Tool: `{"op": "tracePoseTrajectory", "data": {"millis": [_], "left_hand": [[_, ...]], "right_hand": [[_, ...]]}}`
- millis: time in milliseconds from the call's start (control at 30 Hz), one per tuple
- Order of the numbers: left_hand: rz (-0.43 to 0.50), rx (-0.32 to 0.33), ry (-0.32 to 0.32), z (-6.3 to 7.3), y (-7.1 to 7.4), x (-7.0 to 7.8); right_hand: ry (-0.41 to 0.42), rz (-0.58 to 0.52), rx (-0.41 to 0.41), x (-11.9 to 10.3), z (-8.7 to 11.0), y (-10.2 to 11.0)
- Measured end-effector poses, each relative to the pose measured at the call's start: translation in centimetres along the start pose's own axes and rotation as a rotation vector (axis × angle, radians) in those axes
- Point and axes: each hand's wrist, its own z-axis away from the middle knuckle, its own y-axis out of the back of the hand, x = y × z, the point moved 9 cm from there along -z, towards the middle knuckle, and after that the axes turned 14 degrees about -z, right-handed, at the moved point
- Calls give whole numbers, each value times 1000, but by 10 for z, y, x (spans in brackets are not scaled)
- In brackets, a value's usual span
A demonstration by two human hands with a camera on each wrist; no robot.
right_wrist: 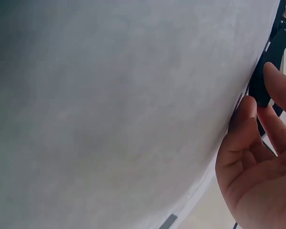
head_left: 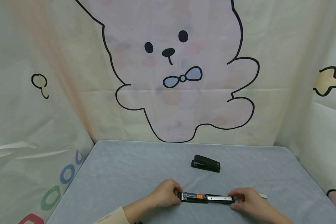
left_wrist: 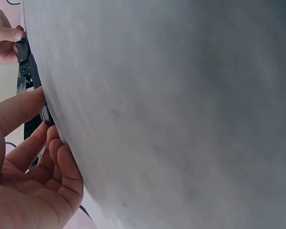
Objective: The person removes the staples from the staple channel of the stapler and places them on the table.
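A black stapler (head_left: 208, 198) lies unfolded flat on the table, its two halves end to end with the insides facing up. One half shows a silvery metal track, the other an orange piece. My left hand (head_left: 167, 193) pinches its left end between thumb and fingers, and my right hand (head_left: 249, 200) pinches the right end. In the left wrist view the thumb and fingers of the left hand (left_wrist: 35, 162) meet at the dark end of the stapler (left_wrist: 26, 71). The right wrist view has the right hand (right_wrist: 257, 157) gripping the black stapler's end (right_wrist: 262, 86).
Farther back on the grey cloth-covered table (head_left: 128, 174) stands a second black stapler (head_left: 205, 163), folded together. A thin pale strip (head_left: 263, 195) lies just beyond the right hand, partly hidden by it. Printed curtains hang behind the table and at both sides.
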Motion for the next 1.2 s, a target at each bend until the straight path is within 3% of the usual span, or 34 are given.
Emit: {"op": "tracePoseTrajectory", "data": {"millis": [433, 667, 833, 1200], "left_hand": [[-15, 56, 49, 7, 25, -15], [-15, 69, 54, 11, 39, -32], [-26, 113, 48, 15, 50, -43], [-15, 173, 97, 24, 73, -73]], "right_hand": [[-3, 77, 73, -19, -18, -14], [14, 66, 67, -30, -32, -29], [21, 68, 70, -37, -43, -40], [54, 64, 71, -53, -67, -64]]}}
